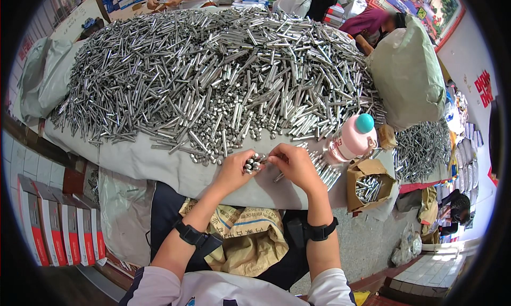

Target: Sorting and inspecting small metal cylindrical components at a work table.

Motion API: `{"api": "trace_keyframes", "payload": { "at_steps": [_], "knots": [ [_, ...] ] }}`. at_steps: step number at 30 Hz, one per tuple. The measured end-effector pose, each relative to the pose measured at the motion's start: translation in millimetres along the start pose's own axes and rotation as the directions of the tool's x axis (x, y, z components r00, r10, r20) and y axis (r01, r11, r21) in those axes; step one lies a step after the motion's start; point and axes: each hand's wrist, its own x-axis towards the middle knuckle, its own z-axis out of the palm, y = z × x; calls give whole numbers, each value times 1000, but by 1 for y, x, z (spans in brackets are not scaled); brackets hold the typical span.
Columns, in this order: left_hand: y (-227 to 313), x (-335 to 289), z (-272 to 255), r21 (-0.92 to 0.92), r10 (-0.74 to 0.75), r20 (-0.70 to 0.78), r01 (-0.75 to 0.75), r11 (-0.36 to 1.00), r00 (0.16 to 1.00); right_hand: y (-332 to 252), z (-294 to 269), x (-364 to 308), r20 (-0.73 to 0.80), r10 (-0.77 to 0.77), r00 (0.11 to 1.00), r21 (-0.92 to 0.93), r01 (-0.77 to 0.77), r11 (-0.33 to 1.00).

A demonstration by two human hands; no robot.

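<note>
- The left hand is closed around a small bundle of metal tubes, held above the near edge of the table; their bright ends face the wearer, so the long axis looks foreshortened, and its exact tilt cannot be told.
- The right hand has its thumb and fingertips drawn together at the bundle's right side; whether they pinch a tube cannot be told.
- Beside the right hand, loose tubes lie slantwise, roughly parallel.
- Red lettering marks the pink bottle with a teal cap; dark characters and a blue line cross the brown sack on the lap. Red characters hang on the white wall.
- Grey cloth covers the table under a broad heap of tubes pointing every way.
- An open carton of tubes stands right of the hands.
- A pale bulging sack stands at the heap's right; people are across the table, near a framed picture.
</note>
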Motion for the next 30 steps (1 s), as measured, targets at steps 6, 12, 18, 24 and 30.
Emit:
{"api": "trace_keyframes", "payload": {
  "at_steps": [6,12,18,24,30],
  "knots": [
    [0,-1,0,20,7,6,-7,1000,1000,21,11,34,-160,123,979,269,-76,960],
    [0,-1,1,19,39,-20,-39,999,999,23,28,50,1,-194,981,-200,190,961],
    [-1,-2,2,-15,15,-10,-15,1000,1000,22,28,47,-82,-128,988,-203,110,973],
    [11,0,-3,-52,-113,54,115,992,992,16,2,28,-244,-22,969,317,101,943],
    [2,-2,-2,-32,-28,14,29,999,1000,-7,-1,9,-90,-114,989,316,137,939]
  ]
}}
